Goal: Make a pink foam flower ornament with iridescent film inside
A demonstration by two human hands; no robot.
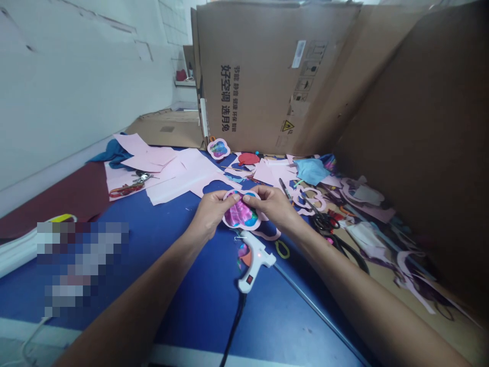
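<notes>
Both my hands pinch a cloud-shaped piece [240, 213] with a pink border and a shiny purple, blue and green middle. My left hand [214, 210] grips its left upper edge, thumb on top. On the opposite side my right hand [273, 204] holds the right upper edge in the same way. Just below the piece lies a white glue gun [254, 262] with a small light lit on its body and a black cord. Beside the gun are shiny coloured scraps [244, 254] and a yellow-green loop [282, 249].
Pink sheets [179, 171] and red-handled pliers [128, 190] lie at the left back. A similar finished-looking flower piece [219, 149] leans by the cardboard box [263, 76]. Black scissors [324, 220], a pen [284, 188] and cut scraps crowd the right. A metal rod [317, 308] crosses the front right.
</notes>
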